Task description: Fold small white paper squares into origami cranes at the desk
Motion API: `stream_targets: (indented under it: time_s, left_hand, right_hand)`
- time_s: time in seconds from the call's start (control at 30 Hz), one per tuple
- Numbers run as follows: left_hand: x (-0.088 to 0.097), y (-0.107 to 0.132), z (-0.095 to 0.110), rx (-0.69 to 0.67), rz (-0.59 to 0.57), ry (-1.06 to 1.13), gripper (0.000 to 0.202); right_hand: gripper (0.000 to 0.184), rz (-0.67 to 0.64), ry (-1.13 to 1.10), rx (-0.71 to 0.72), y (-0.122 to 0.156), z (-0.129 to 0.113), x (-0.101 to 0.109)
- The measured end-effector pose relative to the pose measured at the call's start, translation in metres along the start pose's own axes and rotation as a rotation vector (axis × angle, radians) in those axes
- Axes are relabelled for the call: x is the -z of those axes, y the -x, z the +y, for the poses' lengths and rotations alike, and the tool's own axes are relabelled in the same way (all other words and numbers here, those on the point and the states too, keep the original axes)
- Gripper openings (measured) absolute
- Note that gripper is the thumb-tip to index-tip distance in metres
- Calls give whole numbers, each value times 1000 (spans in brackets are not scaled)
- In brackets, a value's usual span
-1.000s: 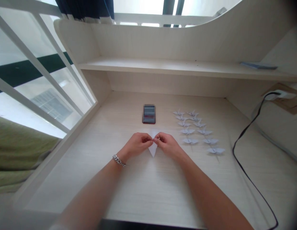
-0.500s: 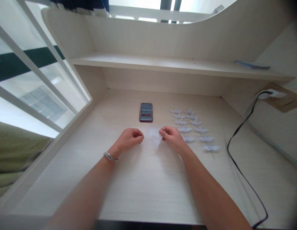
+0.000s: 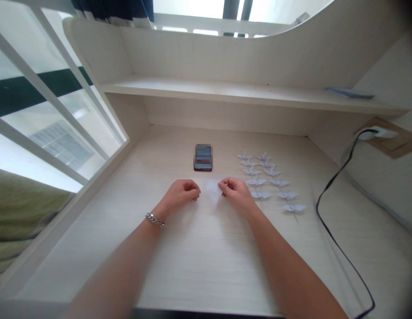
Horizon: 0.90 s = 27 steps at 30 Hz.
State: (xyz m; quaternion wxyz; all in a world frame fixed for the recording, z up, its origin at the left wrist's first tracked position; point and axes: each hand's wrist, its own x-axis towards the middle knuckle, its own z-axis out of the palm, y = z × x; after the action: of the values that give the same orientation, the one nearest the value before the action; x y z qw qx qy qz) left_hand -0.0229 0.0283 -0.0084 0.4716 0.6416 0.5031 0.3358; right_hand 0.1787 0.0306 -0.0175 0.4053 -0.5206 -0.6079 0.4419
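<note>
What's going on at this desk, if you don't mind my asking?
A person is working with bare hands at a pale wooden desk. Their right hand holds the edge of a folded white paper, while their left hand, wearing a silver chain bracelet, rests just beside it. To the right lie two rows of folded paper cranes, and a smartphone lies on the desk beyond the hands.
</note>
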Motion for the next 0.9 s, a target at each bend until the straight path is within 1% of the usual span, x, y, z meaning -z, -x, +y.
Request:
stream_targets:
  time_s: [0.07, 0.1, 0.13, 0.17, 0.3, 0.4, 0.5, 0.57, 0.63, 0.73, 0.83, 0.9]
  left_hand:
    - [-3, 0, 2, 1, 13, 108, 17]
    - [-6, -1, 3, 1, 1, 149, 20]
    - [-8, -1, 4, 3, -2, 168, 23]
    - [-10, -1, 4, 1, 20, 179, 24]
    - [-13, -2, 3, 25, 104, 223, 24]
    - [-13, -1, 3, -20, 115, 182, 21]
    - [-16, 2, 4, -88, 55, 80, 20]
    - [-18, 2, 4, -93, 44, 50, 20]
    - [-16, 1, 2, -77, 73, 74, 19]
    - [-9, -4, -2, -7, 136, 191, 19]
    - [-2, -7, -5, 85, 225, 341, 21]
    - [0, -7, -5, 113, 270, 421, 23]
  right_hand:
    - [26, 49, -45, -3, -1, 1, -1]
    - [26, 62, -59, 1, -1, 0, -3]
    - [27, 65, -67, 7, 0, 0, -6]
    - [27, 66, -68, 12, 1, 0, -8]
    - [23, -3, -39, 27, 4, 0, -18]
    - [18, -62, 59, 72, 6, -1, -20]
    - [16, -86, 112, 90, 8, -5, -19]
    - [13, -103, 134, 83, 9, -8, -18]
    - [10, -117, 140, 71, 9, -9, -17]
    - [7, -125, 64, 26, 7, -6, -14]
    - [7, -117, -88, -36, 3, -2, -13]
    - [7, -87, -192, -65, 1, -1, -14]
